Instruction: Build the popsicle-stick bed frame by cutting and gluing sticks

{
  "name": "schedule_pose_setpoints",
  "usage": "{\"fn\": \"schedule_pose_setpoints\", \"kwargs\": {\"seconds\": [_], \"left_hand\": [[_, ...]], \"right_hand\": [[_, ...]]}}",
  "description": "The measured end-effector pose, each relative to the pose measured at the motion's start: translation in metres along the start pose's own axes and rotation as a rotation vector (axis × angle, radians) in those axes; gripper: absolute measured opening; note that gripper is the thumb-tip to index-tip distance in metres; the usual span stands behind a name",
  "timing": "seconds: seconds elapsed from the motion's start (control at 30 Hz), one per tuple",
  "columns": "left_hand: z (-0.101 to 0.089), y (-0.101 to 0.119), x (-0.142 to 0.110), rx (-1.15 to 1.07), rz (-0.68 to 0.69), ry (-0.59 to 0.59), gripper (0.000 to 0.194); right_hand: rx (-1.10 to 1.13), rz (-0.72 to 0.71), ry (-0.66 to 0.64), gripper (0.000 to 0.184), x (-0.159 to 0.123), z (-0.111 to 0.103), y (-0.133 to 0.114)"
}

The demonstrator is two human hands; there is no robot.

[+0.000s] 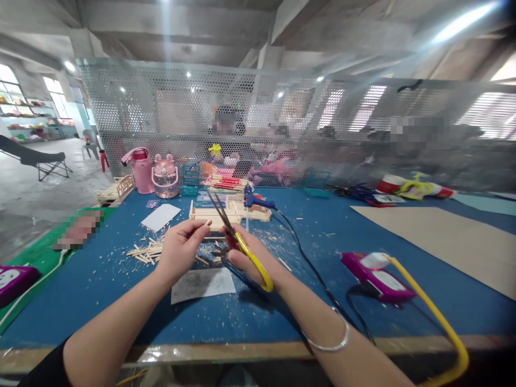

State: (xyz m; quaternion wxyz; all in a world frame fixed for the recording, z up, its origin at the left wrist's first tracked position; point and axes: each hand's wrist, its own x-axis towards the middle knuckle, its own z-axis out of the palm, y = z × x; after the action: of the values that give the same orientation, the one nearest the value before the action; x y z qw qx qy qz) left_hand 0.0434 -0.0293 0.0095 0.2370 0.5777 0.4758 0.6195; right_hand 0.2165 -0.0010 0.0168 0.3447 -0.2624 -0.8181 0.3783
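Observation:
My left hand [181, 248] is closed in a pinch, with the tip of a small pale wooden stick [208, 223] showing between thumb and forefinger. My right hand [263, 253] grips scissors with yellow handles [255, 260], their blades pointing up and away, slightly parted and just right of the stick. Under my right hand are cutting pliers [242, 271] with dark blue handles; whether the hand touches them I cannot tell. Small wooden frames [215, 217] stand behind my hands. Cut wooden sticks [145, 251] lie heaped beside my left hand.
A blue glue gun [260, 202] stands behind, its black cable crossing the table to the right. A purple power strip [381, 279] with a yellow cord sits at right. Grey paper [203, 285] lies in front. A pink flask [142, 171] and a perforated metal screen [173, 118] are at the back.

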Motion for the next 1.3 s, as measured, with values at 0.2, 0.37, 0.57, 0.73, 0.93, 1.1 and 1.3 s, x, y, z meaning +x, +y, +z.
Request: {"fn": "schedule_pose_setpoints", "kwargs": {"seconds": [0.2, 0.37, 0.57, 0.73, 0.93, 1.1, 1.3], "left_hand": [[-0.002, 0.000, 0.001, -0.022, 0.014, -0.001, 0.025], [-0.005, 0.001, 0.001, 0.057, 0.068, -0.045, 0.024], [-0.007, 0.000, 0.001, 0.110, 0.183, -0.039, 0.017], [-0.006, -0.001, 0.000, 0.078, 0.214, -0.051, 0.016], [-0.007, 0.002, 0.000, 0.083, 0.239, -0.071, 0.017], [-0.008, 0.003, 0.000, 0.107, 0.247, -0.073, 0.017], [-0.007, 0.000, -0.001, 0.138, 0.244, -0.056, 0.017]], "right_hand": [[-0.157, -0.079, -0.093, 0.075, 0.001, 0.002, -0.003], [-0.264, -0.107, -0.045, 0.073, 0.003, 0.002, -0.002], [-0.463, -0.162, 0.117, 0.070, 0.002, 0.003, 0.005], [-0.494, -0.203, 0.127, 0.070, 0.001, 0.002, 0.006], [-0.467, -0.197, 0.102, 0.070, 0.000, 0.001, 0.004], [-0.417, -0.175, 0.075, 0.069, 0.000, 0.001, 0.000], [-0.481, -0.150, 0.074, 0.074, 0.000, -0.001, 0.001]]}}
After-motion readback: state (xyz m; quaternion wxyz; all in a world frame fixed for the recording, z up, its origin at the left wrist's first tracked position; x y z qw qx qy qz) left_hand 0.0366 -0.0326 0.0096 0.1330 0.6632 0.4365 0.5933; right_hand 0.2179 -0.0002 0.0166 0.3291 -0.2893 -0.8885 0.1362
